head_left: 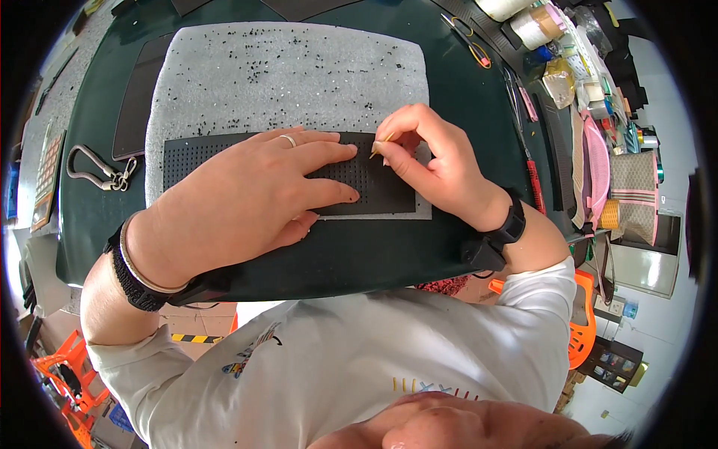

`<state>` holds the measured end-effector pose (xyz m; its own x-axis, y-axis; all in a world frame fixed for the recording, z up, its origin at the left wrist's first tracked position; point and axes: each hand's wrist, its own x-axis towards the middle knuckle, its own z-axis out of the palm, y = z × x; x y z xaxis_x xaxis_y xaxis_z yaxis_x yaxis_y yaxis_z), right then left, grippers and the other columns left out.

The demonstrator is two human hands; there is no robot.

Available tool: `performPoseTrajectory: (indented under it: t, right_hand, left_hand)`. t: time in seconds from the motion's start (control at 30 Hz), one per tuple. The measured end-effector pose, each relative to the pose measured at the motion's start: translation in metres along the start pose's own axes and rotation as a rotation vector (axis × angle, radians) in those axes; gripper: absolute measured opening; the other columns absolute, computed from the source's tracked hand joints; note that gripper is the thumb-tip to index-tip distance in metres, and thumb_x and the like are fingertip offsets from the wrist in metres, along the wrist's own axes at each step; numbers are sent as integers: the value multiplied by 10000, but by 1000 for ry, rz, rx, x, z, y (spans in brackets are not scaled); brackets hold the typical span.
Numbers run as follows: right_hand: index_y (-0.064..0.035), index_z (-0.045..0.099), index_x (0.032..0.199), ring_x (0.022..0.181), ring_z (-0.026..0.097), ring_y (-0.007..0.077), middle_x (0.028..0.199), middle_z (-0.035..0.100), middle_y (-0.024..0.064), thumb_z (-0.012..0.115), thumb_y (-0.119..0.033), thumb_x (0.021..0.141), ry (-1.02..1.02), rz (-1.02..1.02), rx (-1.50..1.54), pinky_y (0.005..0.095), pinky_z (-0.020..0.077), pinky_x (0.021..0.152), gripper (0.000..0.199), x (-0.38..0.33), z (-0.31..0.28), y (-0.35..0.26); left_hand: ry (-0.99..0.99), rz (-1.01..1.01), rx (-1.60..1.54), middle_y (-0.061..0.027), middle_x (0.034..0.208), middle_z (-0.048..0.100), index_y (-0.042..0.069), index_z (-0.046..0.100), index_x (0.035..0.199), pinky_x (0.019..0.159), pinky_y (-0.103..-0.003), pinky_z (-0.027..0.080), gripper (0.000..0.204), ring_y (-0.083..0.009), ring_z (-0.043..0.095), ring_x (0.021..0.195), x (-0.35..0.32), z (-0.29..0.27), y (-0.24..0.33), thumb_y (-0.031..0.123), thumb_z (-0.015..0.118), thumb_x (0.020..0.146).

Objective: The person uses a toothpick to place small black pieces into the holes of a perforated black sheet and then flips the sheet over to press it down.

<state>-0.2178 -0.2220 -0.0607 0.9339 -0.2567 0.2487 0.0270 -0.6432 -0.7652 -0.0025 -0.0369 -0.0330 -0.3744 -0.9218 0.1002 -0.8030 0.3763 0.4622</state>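
Note:
A black sheet punched with rows of small holes (393, 191) lies on a pale foam mat (224, 82). Across its middle, my left hand (250, 176) rests palm down with fingers spread, pressing on it and covering many of the holes. My right hand (441, 161) is over the sheet's right end, thumb and fingers pinching a thin, light wooden stick like a toothpick (376, 148). The stick's tip points down at the sheet, near the edge of the hole rows; whether it enters a hole I cannot tell. Small black bits (265, 63) are scattered over the foam.
The table has a dark green top (359, 262). A grey cord loop with a metal clasp (112, 176) lies left, beside a dark flat panel (138, 105). Small scissors (479, 56), a red-handled tool (535, 185) and thread spools (538, 26) sit along the right.

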Motion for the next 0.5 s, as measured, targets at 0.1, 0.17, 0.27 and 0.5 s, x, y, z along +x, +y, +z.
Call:
performPoseTrajectory:
  t: [0.1, 0.17, 0.27, 0.5]
  right_hand:
    - [-14, 592, 1076, 794, 686, 118, 1047, 684, 97, 670, 12, 1002, -23, 7, -21, 236, 533, 700, 111, 0, -1, -1]
    - [-13, 592, 1076, 799, 688, 120, 1050, 686, 98, 671, 20, 997, -47, -12, -41, 237, 532, 698, 117, -1, -1, -1]
    - [-14, 596, 1074, 796, 686, 123, 1045, 689, 96, 676, 23, 990, -6, -15, 27, 241, 530, 697, 122, -1, 0, -1]
    - [-17, 604, 1066, 800, 676, 130, 1028, 700, 92, 685, 31, 975, -43, -70, -11, 251, 527, 698, 131, -3, 0, -2]
  left_hand:
    - [-2, 0, -1, -116, 1519, 540, 158, 685, 1314, 1173, -465, 443, 525, -353, 517, 1393, 0, 0, 0, 61, 766, 804]
    - [-6, 0, 5, -114, 1520, 539, 157, 684, 1316, 1173, -465, 443, 530, -353, 516, 1394, 0, 0, 0, 59, 768, 801]
    - [-5, 1, 5, -114, 1521, 539, 154, 684, 1316, 1172, -467, 443, 533, -354, 516, 1393, 0, 0, 0, 58, 770, 798]
    - [5, 2, -1, -119, 1514, 545, 144, 687, 1309, 1168, -470, 448, 538, -359, 524, 1385, -1, 1, 0, 50, 773, 786]
